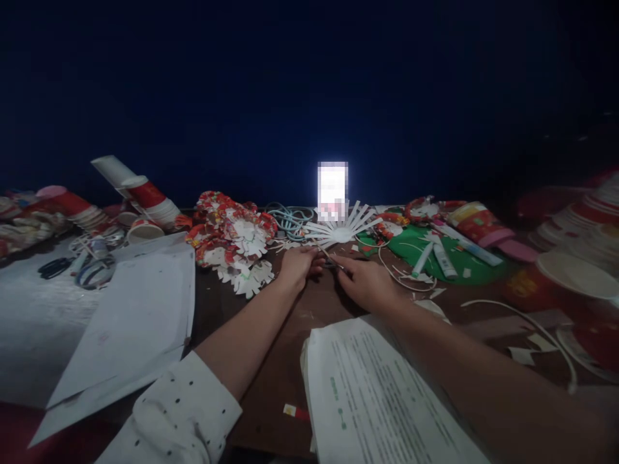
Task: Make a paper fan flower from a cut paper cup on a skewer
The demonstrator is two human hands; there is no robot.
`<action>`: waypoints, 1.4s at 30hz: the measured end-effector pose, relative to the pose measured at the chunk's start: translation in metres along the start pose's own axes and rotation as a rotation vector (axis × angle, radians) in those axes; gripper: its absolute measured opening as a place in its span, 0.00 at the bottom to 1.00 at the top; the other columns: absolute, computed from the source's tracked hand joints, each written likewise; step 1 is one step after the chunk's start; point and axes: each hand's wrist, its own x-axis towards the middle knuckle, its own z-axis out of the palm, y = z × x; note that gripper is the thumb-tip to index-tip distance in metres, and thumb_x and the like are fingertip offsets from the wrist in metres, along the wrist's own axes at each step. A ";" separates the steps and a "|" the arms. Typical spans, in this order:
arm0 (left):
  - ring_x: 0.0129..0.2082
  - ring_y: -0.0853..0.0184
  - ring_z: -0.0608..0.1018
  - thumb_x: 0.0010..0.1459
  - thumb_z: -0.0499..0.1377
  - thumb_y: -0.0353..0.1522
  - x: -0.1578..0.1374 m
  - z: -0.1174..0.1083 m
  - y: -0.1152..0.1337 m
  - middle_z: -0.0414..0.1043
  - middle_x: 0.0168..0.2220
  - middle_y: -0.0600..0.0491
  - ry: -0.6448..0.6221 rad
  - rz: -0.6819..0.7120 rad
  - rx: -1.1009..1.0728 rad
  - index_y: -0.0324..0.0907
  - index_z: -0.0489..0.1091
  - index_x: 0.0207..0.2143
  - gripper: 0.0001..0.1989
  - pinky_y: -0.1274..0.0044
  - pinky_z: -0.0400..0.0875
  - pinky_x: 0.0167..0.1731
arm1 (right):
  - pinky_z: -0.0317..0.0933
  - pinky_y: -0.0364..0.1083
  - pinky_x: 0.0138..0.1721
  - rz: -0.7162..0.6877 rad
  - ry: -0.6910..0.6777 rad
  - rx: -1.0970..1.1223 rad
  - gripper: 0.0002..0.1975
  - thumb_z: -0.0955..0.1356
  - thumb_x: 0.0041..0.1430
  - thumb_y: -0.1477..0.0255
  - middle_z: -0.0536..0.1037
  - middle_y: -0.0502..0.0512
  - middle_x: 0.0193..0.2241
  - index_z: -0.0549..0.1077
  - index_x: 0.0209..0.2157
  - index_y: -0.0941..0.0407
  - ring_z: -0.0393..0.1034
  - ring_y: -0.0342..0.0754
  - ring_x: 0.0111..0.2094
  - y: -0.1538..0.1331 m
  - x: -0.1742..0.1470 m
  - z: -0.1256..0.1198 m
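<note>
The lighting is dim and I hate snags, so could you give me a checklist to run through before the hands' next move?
1. Grip: cannot tell; something thin shows between the left hand and right hand, too small to name.
2. White cut-out beyond the hands, strips fanned out: ok.
3. Right forearm clear of the printed sheets: not ok, it overlaps their edge in view.
4. White tubes on the green mat, apart from the right hand: ok.
5. Left-side cup stack upright: not ok, it tilts.
</note>
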 end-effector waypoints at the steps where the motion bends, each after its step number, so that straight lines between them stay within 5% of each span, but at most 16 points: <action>1: 0.21 0.74 0.76 0.58 0.59 0.23 0.000 0.000 0.001 0.78 0.28 0.50 -0.005 -0.022 -0.012 0.36 0.73 0.29 0.06 0.85 0.67 0.18 | 0.66 0.49 0.38 -0.007 -0.002 -0.005 0.23 0.61 0.66 0.64 0.84 0.56 0.42 0.72 0.61 0.42 0.79 0.55 0.39 0.000 0.000 -0.001; 8: 0.24 0.72 0.78 0.64 0.56 0.25 0.000 0.001 0.010 0.76 0.26 0.51 0.014 -0.127 -0.171 0.37 0.69 0.28 0.10 0.84 0.68 0.20 | 0.65 0.47 0.37 -0.042 0.009 -0.023 0.24 0.61 0.66 0.65 0.84 0.56 0.43 0.71 0.62 0.44 0.78 0.54 0.40 -0.004 -0.003 0.000; 20: 0.33 0.69 0.82 0.61 0.53 0.17 0.001 -0.009 0.009 0.79 0.32 0.47 -0.211 -0.101 -0.344 0.35 0.70 0.31 0.11 0.72 0.77 0.48 | 0.67 0.47 0.38 -0.006 0.029 -0.098 0.24 0.60 0.67 0.64 0.84 0.55 0.43 0.70 0.62 0.44 0.79 0.53 0.39 -0.003 -0.004 -0.004; 42: 0.38 0.65 0.83 0.63 0.54 0.21 0.007 -0.012 0.005 0.81 0.37 0.42 -0.302 -0.088 -0.374 0.32 0.74 0.35 0.09 0.73 0.78 0.47 | 0.66 0.47 0.38 -0.029 0.036 -0.099 0.23 0.61 0.68 0.64 0.84 0.54 0.43 0.70 0.62 0.43 0.79 0.53 0.39 -0.009 -0.007 -0.004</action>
